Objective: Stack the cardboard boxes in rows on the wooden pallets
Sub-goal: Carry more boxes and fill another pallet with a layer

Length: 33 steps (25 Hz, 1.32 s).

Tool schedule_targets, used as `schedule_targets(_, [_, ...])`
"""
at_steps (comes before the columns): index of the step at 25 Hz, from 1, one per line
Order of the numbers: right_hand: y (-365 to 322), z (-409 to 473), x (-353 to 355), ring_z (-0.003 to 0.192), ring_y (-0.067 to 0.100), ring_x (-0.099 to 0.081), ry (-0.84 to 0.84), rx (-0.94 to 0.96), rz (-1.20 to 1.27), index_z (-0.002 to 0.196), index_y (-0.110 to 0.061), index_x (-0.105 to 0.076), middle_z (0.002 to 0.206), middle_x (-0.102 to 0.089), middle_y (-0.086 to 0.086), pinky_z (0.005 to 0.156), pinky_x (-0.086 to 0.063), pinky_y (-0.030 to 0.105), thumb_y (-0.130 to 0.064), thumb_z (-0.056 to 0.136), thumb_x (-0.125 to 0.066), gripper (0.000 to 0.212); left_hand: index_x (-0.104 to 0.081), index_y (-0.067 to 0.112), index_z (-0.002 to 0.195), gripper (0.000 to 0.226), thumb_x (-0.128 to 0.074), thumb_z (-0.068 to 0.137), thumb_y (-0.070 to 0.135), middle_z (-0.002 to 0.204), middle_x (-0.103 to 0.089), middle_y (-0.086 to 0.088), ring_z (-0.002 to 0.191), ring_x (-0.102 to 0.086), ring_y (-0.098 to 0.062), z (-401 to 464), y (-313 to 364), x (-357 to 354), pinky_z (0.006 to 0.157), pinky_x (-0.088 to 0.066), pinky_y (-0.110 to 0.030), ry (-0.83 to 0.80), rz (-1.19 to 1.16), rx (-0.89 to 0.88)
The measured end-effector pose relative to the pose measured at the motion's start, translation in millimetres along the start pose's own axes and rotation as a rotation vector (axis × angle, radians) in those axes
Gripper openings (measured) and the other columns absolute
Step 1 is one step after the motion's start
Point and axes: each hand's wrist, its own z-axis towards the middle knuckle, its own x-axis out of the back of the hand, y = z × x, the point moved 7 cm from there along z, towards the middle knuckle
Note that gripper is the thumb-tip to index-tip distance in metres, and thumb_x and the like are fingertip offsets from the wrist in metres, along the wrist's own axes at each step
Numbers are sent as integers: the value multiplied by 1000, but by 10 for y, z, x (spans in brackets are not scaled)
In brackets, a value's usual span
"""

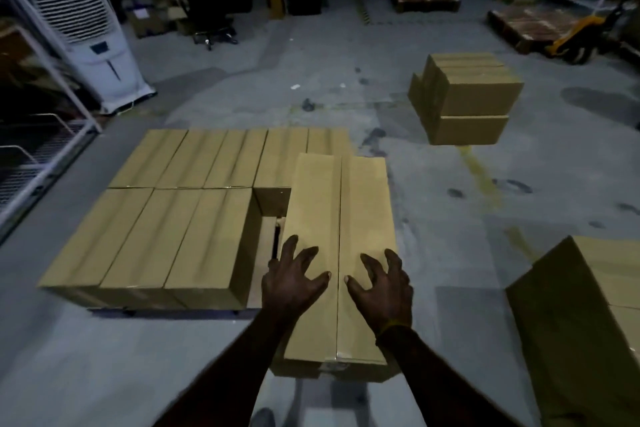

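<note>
Under both hands [337, 282], box [341, 218] lengthwise away

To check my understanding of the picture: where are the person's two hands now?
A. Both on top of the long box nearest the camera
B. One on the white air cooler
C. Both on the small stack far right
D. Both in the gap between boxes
A: the left hand and right hand lie with spread fingers on the top of the long box.

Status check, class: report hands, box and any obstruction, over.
Left hand and right hand spread open on long box. Box overhangs gap in front row, not seated. Nothing blocks it.
</note>
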Motion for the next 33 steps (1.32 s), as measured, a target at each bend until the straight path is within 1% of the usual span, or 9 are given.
schedule_targets(4, [-209,450,-1149,138,21,-30,-51,2,7,140,-46,-43,159,-14,-8,111,-31,43,-71,81,-54,65,-39,52,138,72,-43,74,85,161,-9,16,138,-39,-21,510,-1054,-451,103,-43,-45,-7,19,51])
schedule_targets(7, [-132,795,-2253,144,21,-22,-107,-27,-11,142,-51,-37,161,-8,-10,114,-28,44,-75,79,-50,69,-34,53,141,73,-41,76,85,162,-1,18,143,-31,-18,885,-1870,-1018,109,-37,-46,-46,25,88])
schedule_targets(9, [-57,958,-2920,144,23,-23,-108,-23,-19,141,-52,-38,160,-11,-9,112,-30,46,-76,77,-51,69,-34,53,141,73,-41,76,85,162,0,19,143,-32,-16,1074,-2372,-1421,108,-41,-47,-60,7,111])
schedule_targets(13, [141,1364,-4091,142,27,-30,-105,45,-34,136,-45,-50,158,-27,0,109,-34,49,-73,76,-53,66,-42,50,138,69,-48,77,80,162,-12,15,136,-41,-18,1513,-3187,-2148,100,-48,-44,-59,17,113])
schedule_targets(17, [207,1758,-4844,145,26,-19,-154,84,-49,139,-44,-46,160,-18,0,113,-27,51,-63,81,-63,64,-43,51,137,66,-57,77,73,160,-17,14,139,-35,-28,1937,-3752,-2661,102,-43,-54,-100,18,159])
schedule_targets(20, [323,1803,-5276,146,27,-17,-172,103,-56,140,-42,-45,162,-15,1,112,-26,53,-60,83,-65,64,-43,50,137,66,-58,77,73,160,-17,13,140,-32,-31,2021,-4096,-2989,102,-43,-56,-131,17,172])
schedule_targets(25, [422,1684,-5597,148,33,-13,-181,221,-68,145,-40,-42,164,-10,6,112,-26,58,-53,80,-73,73,-40,49,141,70,-58,77,71,161,-14,11,140,-31,-32,1950,-4396,-3246,103,-41,-47,-157,92,117])
schedule_targets(29, [432,1579,-5538,150,38,8,-364,287,-172,151,-44,-26,165,9,6,118,-10,56,-60,79,-70,86,-35,42,145,79,-47,75,76,163,-19,-2,147,-19,-36,1769,-4414,-3288,118,-24,-52,-264,299,-85])
schedule_targets(33, [458,1198,-5400,149,33,16,-549,499,-297,153,-42,-21,164,11,9,119,-14,60,-51,80,-74,91,-25,41,149,88,-67,75,65,164,-13,-9,149,-14,-40,1402,-4390,-3384,115,-28,-57,-456,356,-194])
